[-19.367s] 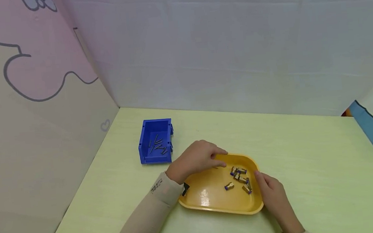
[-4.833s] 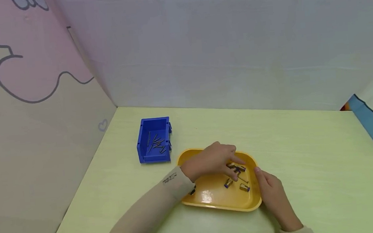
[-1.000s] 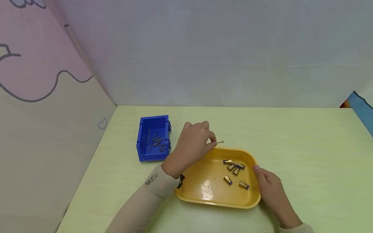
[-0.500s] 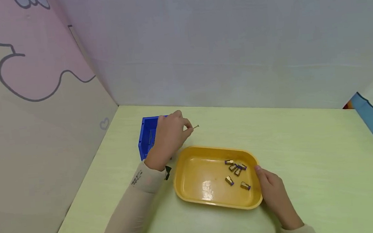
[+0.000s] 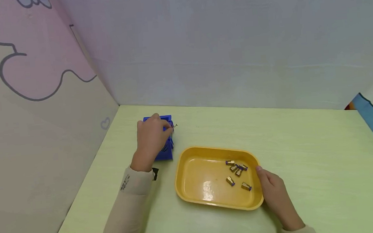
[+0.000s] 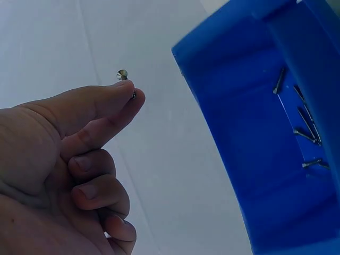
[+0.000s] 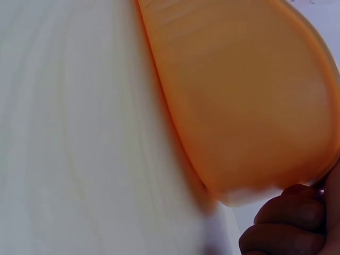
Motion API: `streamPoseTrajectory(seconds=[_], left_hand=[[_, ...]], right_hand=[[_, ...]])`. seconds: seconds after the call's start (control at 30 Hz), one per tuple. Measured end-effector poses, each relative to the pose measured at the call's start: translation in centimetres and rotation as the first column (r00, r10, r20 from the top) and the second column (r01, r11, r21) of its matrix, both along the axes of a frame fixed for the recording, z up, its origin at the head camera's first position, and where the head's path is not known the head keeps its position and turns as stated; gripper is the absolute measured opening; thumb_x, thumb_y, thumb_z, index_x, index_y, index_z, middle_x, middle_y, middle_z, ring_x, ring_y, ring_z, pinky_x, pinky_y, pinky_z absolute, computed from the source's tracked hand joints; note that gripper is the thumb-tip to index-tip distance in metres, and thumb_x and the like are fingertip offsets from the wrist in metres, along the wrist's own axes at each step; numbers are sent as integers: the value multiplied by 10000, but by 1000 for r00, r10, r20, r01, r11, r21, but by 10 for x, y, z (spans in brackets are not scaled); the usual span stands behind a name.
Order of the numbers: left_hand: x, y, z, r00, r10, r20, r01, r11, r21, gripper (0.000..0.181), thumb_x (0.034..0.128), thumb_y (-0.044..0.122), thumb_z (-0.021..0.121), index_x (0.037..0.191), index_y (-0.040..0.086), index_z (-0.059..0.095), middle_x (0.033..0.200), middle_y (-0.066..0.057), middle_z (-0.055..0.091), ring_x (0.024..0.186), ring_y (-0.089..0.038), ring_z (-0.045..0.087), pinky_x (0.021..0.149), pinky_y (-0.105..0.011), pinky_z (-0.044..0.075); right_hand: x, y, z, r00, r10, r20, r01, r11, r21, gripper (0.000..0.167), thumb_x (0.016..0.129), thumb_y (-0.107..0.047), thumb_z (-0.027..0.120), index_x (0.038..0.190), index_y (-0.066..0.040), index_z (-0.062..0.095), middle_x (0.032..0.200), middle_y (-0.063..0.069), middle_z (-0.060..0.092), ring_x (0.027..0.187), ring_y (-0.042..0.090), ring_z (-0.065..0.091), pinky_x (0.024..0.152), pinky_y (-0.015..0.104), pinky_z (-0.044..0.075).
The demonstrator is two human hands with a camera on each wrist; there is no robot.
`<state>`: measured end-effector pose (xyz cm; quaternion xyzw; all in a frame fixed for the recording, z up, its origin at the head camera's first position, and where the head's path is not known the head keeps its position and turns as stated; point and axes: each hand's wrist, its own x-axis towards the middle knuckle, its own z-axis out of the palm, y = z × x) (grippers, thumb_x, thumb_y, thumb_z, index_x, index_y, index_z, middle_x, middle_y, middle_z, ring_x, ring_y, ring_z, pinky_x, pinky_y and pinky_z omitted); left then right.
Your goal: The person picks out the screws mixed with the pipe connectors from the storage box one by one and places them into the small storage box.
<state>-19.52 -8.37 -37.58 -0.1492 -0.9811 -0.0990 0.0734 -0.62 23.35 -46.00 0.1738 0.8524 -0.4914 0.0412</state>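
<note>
Between thumb and forefinger my left hand (image 5: 151,137) pinches a small screw (image 6: 122,75) with a flared head. That hand is over the blue bin (image 5: 164,155), hiding much of it in the head view. Several more screws (image 6: 305,118) lie inside the bin in the left wrist view. My right hand (image 5: 276,195) grips the right rim of a yellow tray (image 5: 191,178), thumb on top; the right wrist view shows its fingers (image 7: 289,218) curled at the tray's outside. Several brass push-fit fittings (image 5: 230,180) with blue collars lie in the tray's right half.
The pale yellow-green table (image 5: 314,150) extends right of the tray. A light wall sheet (image 5: 221,55) rises behind it, and a printed pink and cream panel (image 5: 53,141) stands at the left.
Over the last second my left hand has carried the screw left from the tray's far edge to the bin. Earlier it was reaching among the fittings. The right hand keeps its grip.
</note>
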Motion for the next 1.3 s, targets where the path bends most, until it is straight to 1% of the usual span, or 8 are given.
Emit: streamPoseTrajectory(seconds=[0.17, 0.27, 0.47, 0.63, 0.8, 1.03, 1.17, 1.3], left_hand=[[-2, -18, 1, 996, 86, 35, -87, 996, 17, 170, 926, 324, 712, 919, 190, 816, 816, -2, 532, 728, -208, 517, 765, -453, 356], [-4, -26, 1, 992, 119, 52, -121, 992, 32, 167, 921, 307, 720, 912, 170, 815, 836, -15, 547, 762, -222, 536, 786, -479, 358], [-7, -36, -4, 984, 150, 92, -152, 988, 18, 167, 920, 303, 722, 912, 159, 807, 888, -37, 570, 799, -239, 561, 811, -502, 367], [-9, -37, -9, 981, 165, 103, -169, 985, 29, 192, 923, 336, 716, 963, 170, 804, 936, -55, 589, 812, -255, 588, 822, -508, 366], [-8, -33, -10, 984, 152, 96, -158, 986, 59, 233, 938, 373, 687, 1003, 176, 792, 985, -55, 618, 859, -259, 599, 839, -515, 369], [-1, -22, -6, 990, 101, 100, -113, 986, 120, 257, 956, 396, 656, 1044, 188, 778, 1022, -68, 640, 840, -245, 589, 841, -510, 362], [5, -15, -2, 994, 63, 92, -80, 977, 198, 238, 966, 389, 640, 1009, 168, 716, 913, -35, 606, 751, -225, 549, 825, -484, 358], [15, -5, 2, 998, 16, 61, -34, 949, 313, 228, 990, 318, 595, 879, 131, 527, 739, -19, 478, 621, -216, 459, 714, -404, 357]], right_hand=[[1, 1, -2, 1000, -2, 3, 2, 1000, -3, 611, 1072, -491, 316, 1023, 15, 655, 695, 85, 544, 589, 171, 531, 557, 277, 441], [1, 2, -2, 1000, 2, -6, -2, 1000, 2, 614, 1073, -489, 311, 1027, 17, 656, 697, 84, 542, 588, 170, 527, 557, 276, 439], [2, 3, 0, 1000, -2, -4, 2, 1000, -1, 620, 1074, -486, 309, 1082, 22, 664, 714, 89, 558, 601, 170, 539, 569, 272, 450], [3, 2, 1, 1000, -9, 3, 9, 1000, -10, 620, 1074, -487, 311, 1049, 25, 660, 707, 89, 550, 589, 173, 535, 552, 277, 444], [3, 1, 1, 1000, -7, -8, 7, 1000, -9, 612, 1075, -482, 313, 1011, 23, 653, 691, 87, 536, 571, 171, 525, 534, 279, 435], [3, 1, 1, 1000, -13, -2, 13, 1000, -10, 623, 1073, -488, 313, 1056, 29, 661, 709, 87, 548, 599, 168, 533, 557, 274, 441], [2, 0, 1, 1000, -13, 0, 13, 1000, -9, 618, 1074, -485, 317, 1050, 27, 663, 709, 86, 546, 605, 165, 530, 564, 273, 439], [1, -1, 1, 1000, -4, -9, 4, 1000, -4, 612, 1074, -484, 319, 1016, 22, 658, 694, 82, 533, 593, 163, 521, 554, 274, 431]])
